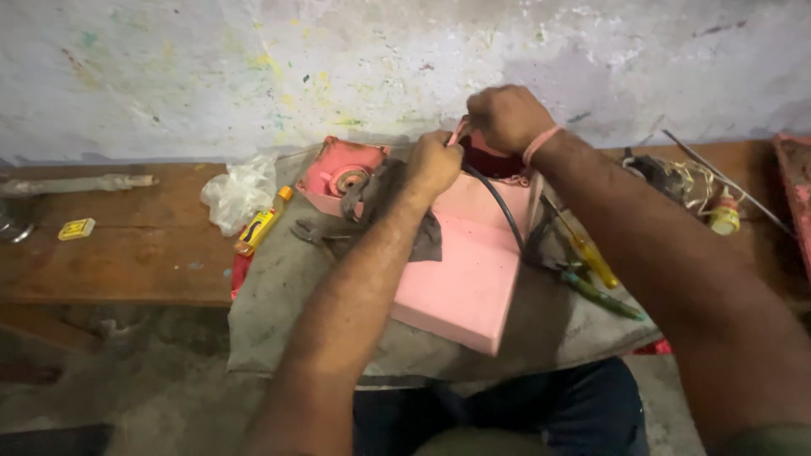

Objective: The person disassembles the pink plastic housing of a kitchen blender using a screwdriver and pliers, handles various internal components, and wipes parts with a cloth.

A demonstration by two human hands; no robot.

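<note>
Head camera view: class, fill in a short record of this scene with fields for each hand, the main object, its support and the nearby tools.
Left hand: closed at the top edge of the pink casing
Right hand: closed, gripping there too
Main object: pink casing, black cable across it
Support: grey cloth over wooden bench
Nearby tools: yellow-handled screwdriver, green-handled tool

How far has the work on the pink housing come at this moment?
Done: the pink housing lies open on the grey cloth, its round part exposed. In hand: the left hand and right hand work at its far edge, where the black cable enters. Left: the screwdrivers lie unused beside it; the housing is not closed.
</note>
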